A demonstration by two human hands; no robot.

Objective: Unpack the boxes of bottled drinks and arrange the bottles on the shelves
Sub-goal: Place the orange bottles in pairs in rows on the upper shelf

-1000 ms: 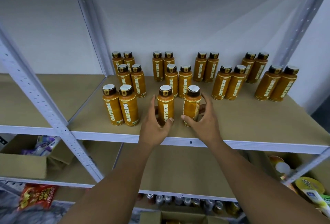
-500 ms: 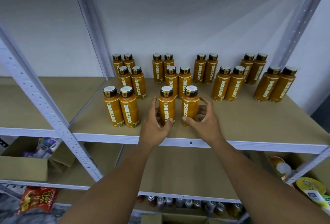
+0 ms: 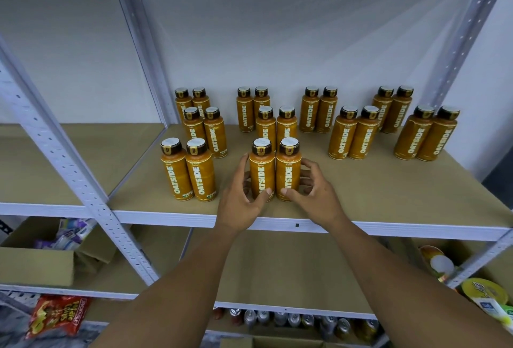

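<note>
1. My left hand (image 3: pixel 241 198) curls round the left bottle (image 3: pixel 261 172), thumb on its label. My right hand (image 3: pixel 314 195) grips the right bottle (image 3: pixel 288 172) the same way.
2. Both bottles stand upright, touching each other, near the front edge of the shelf (image 3: pixel 374 189) and about midway along it.
3. They are tall and narrow. If I let go unevenly or drag a finger off, one could rock. With the front edge so near, a forward fall would likely carry it off the shelf.
4. Pushing them back risks knocking the rear pair (image 3: pixel 286 128) just behind. I cannot tell whether they already touch.
5. On the left, the side pair (image 3: pixel 200 172) stands near, and the gap beside my left fingers is narrow. A wide sweep of that hand could clip it.
6. On the right, bare shelf runs toward the front right corner. That is the widest room for the next bottles.
7. Pulling my hands straight back over the front edge looks clear. The post (image 3: pixel 70 170) at the front left corner is well apart.
</note>
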